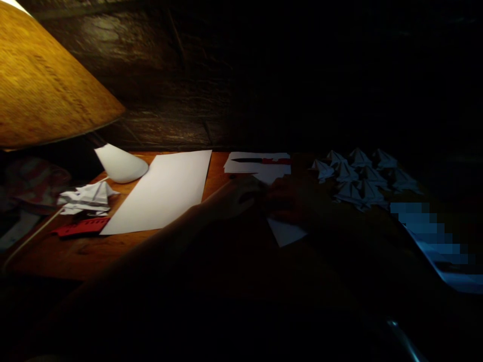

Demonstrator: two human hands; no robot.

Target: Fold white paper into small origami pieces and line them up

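In the head view, a sheet of white paper (287,232) lies under both hands at the middle of the wooden table, one pointed corner showing below them. My left hand (245,195) is in dim light, its fingers curled onto the paper's upper part. Close beside it, my right hand (289,198) presses or grips the same paper, fingers bent. Shadow hides the fingertips. Just beyond the hands, a knife (260,161) with a dark blade and red handle rests on a stack of white paper (236,169).
A large white sheet (162,191) lies to the left, near a lamp with a yellow shade (56,85), crumpled paper (90,197) and a red object (81,228). Several folded paper shapes (362,173) stand at the right, behind a lit bluish screen (433,241). A dark wall backs the table.
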